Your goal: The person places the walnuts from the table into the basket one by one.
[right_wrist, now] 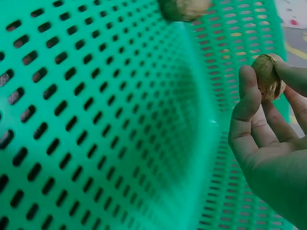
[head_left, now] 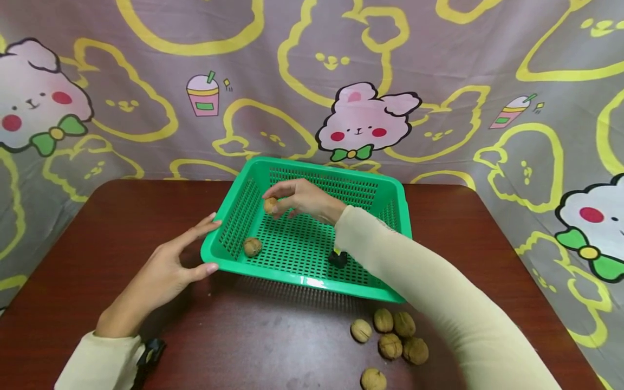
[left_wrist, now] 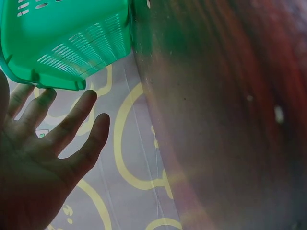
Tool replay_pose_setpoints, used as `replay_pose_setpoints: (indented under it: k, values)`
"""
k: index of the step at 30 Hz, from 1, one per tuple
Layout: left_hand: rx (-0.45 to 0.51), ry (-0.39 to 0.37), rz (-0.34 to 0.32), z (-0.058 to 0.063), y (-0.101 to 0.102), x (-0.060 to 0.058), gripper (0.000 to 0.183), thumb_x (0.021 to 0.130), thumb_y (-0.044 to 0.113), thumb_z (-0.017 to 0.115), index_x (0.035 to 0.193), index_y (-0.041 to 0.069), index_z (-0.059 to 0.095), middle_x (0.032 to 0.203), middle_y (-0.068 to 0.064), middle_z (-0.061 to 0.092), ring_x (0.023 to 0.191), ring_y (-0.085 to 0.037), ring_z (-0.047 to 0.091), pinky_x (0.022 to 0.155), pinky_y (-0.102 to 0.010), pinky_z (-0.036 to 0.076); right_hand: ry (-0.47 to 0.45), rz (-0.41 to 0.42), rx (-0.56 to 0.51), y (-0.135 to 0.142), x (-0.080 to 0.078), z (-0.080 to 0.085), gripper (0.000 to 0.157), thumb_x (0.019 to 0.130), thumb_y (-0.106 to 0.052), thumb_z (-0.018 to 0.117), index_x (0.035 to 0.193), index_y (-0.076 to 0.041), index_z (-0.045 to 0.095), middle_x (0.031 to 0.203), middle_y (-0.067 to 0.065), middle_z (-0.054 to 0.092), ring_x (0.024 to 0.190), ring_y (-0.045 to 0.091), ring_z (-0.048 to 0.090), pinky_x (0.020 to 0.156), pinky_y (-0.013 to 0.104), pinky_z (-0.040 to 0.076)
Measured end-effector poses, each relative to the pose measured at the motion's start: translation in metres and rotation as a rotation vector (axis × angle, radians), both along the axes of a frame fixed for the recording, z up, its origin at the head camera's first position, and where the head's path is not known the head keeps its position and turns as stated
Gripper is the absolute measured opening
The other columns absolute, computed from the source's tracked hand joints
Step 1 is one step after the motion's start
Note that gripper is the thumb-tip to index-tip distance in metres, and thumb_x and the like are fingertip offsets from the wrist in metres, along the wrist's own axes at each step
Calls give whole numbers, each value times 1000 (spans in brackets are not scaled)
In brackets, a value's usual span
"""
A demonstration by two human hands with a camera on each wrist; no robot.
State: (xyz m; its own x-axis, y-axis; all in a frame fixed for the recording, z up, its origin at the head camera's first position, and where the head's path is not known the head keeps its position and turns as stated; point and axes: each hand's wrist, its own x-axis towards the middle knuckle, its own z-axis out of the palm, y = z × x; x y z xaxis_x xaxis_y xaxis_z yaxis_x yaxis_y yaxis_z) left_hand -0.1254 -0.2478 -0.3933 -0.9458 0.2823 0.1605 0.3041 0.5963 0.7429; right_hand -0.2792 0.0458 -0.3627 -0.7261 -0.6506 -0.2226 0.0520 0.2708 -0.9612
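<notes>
A green plastic basket (head_left: 312, 280) with slotted walls stands on the table. Inside it, near the left wall, lies one walnut (head_left: 252, 247). My right hand (head_left: 307, 199) reaches over the basket and pinches another walnut (head_left: 270, 205) between thumb and fingers; the right wrist view shows this walnut (right_wrist: 268, 76) held above the slotted floor. At the basket's left rim my left hand (head_left: 168, 271) rests with fingers spread, fingertips at the edge. In the left wrist view the fingers of this hand (left_wrist: 43, 143) look straight beside the basket's outer wall (left_wrist: 91, 43).
Several walnuts (head_left: 390, 346) lie grouped on the table in front of the basket's right side, with a single walnut (head_left: 373, 379) nearer the front edge. The brown table (head_left: 141, 216) backs onto a patterned cloth (head_left: 273, 70). My right forearm crosses the basket's right side.
</notes>
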Motion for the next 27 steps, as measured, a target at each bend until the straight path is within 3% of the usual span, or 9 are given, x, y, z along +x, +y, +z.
replay_pose_setpoints:
  k: [5, 9, 19, 27]
  values:
    - [5, -4, -3, -2, 0, -1, 81, 90, 20, 84, 159, 37, 44, 172, 6, 32, 154, -47, 32, 111, -78, 32, 38, 23, 97, -13, 0, -16, 36, 100, -5, 66, 135, -6, 68, 129, 6, 72, 105, 33, 72, 89, 49, 56]
    - [4, -6, -1, -2, 0, -2, 82, 90, 20, 85, 159, 37, 44, 172, 6, 32, 154, -46, 33, 111, -78, 33, 55, 37, 170, -22, 4, -25, 32, 100, -7, 69, 131, -9, 71, 137, 6, 68, 94, 22, 71, 76, 36, 55]
    - [-4, -5, 7, 0, 1, -1, 82, 89, 20, 86, 159, 36, 45, 172, 8, 32, 154, -46, 34, 110, -78, 34, 99, 51, 219, -30, 6, -32, 28, 100, -8, 70, 127, -12, 73, 146, 7, 62, 89, 18, 71, 67, 31, 49]
    - [-2, 7, 11, 0, 1, -1, 82, 88, 19, 86, 158, 34, 46, 171, 8, 34, 154, -45, 36, 110, -77, 34, 150, 76, 234, -31, 10, -31, 31, 100, -5, 68, 129, -12, 73, 138, 6, 65, 88, 19, 71, 66, 30, 51]
